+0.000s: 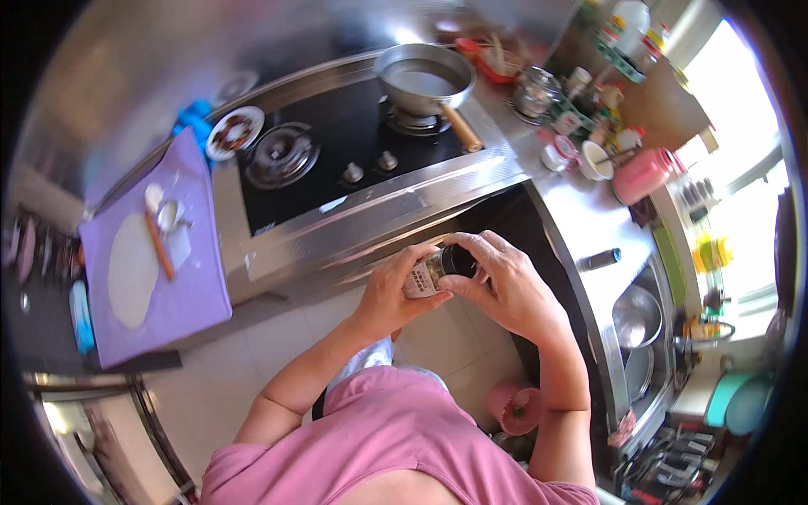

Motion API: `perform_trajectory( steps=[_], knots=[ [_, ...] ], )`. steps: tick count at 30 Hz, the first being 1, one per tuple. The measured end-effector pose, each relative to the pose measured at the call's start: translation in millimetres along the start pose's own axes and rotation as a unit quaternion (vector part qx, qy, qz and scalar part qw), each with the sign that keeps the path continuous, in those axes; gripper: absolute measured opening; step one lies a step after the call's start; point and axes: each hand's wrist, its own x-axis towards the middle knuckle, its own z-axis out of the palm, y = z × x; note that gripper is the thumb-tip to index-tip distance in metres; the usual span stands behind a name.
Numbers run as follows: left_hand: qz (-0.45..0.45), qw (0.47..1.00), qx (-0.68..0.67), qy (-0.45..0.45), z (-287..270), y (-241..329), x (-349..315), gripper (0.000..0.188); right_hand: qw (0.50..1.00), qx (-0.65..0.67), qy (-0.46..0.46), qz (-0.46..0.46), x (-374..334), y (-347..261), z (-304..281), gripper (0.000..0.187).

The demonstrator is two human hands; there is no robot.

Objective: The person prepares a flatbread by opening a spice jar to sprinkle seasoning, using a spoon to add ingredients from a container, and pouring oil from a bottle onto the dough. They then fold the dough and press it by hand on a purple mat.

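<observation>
See-through jar among metal, wood and cloth
Glass or plastic, the jar cannot be told; its lid looks like smooth plastic, its label like matt paper. The hob is glossy as glass, its surround streaky, shiny metal. The pan is duller metal with a wooden handle; the mat looks smooth and rubbery, the shirt matt cloth.

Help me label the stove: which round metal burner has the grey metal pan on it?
The right burner, under the grey metal pan with the wooden handle; the left burner carries no pan.
</observation>
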Motion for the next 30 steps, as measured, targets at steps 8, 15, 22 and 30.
perform_trajectory(
  steps=[8,15,22,30],
  knots=[
    [-0.027,0.988,0.115,0.103,-44.5,17.4,-98.3,0.063,0.982,0.008,-0.021,-0.189,2.5,-40.5,70.6,0.048],
    [-0.043,0.971,0.132,0.194,-99.1,28.0,-156.0,0.061,0.943,0.002,-0.067,-0.326,20.6,-101.9,111.2,0.050],
    [-0.075,0.958,0.038,0.275,-184.2,10.4,-219.5,0.060,0.925,0.021,-0.119,-0.360,54.4,-199.7,169.0,0.051],
    [-0.112,0.942,-0.144,0.280,-314.8,6.5,-278.1,0.061,0.862,0.418,-0.225,-0.176,113.4,-291.7,255.6,0.041]
  ],
)
